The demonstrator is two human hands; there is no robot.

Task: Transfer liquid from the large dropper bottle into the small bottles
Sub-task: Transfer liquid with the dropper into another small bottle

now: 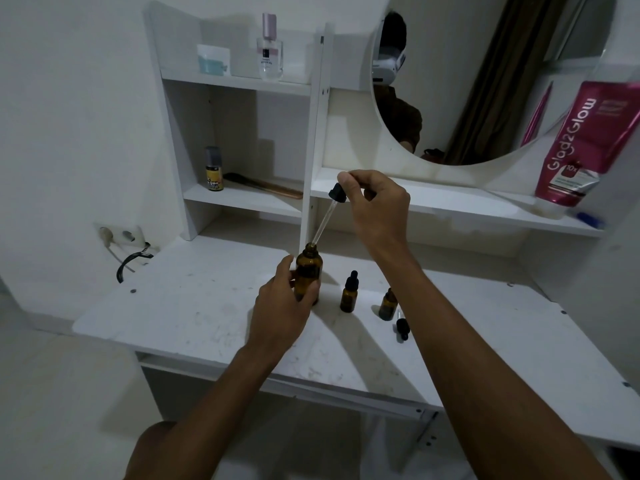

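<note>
At large bottle [309, 271] rim: dropper [336, 194] tip; right hand [377, 206] pinching.

Domestic dressing area: white vanity bench [194, 317] with round mirror [485, 98], shelved perfume bottle [269, 50], comb [266, 184], cosmetic tube [581, 147].

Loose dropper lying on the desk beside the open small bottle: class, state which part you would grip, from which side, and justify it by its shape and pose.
Probably pinch the loose dropper by its black cap, coming down from above on the side away from the open small bottle. It lies flat on the desk, and the cap is its widest, sturdiest part.
</note>
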